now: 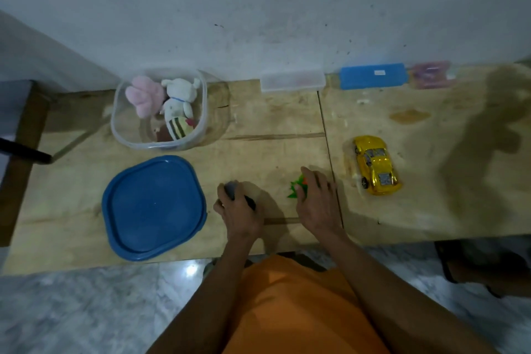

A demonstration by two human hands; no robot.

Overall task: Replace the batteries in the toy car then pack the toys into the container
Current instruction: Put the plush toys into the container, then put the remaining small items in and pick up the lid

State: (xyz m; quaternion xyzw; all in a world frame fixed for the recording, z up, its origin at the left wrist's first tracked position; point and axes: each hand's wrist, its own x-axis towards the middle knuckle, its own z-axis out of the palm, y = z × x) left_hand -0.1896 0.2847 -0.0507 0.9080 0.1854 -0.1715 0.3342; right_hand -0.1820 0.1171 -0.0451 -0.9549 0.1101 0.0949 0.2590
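A shiny yellow toy car (376, 165) stands on the wooden table (273, 118) at the right, apart from both hands. My left hand (238, 210) curls round a small grey and black toy (231, 190) near the table's front edge. My right hand (316, 201) lies over a green spiky toy (296, 185) with an orange spot, its fingers bent onto it. A clear plastic container (158, 108) at the back left holds a pink plush, a white plush and a striped plush. Its blue lid (153, 207) lies flat in front of it.
Against the wall stand a clear pencil box (293, 82), a blue box (373, 76) and a pink packet (431, 75). A dark rod (26, 151) juts in at the left. The table's front edge is just below my hands, with marble floor beneath.
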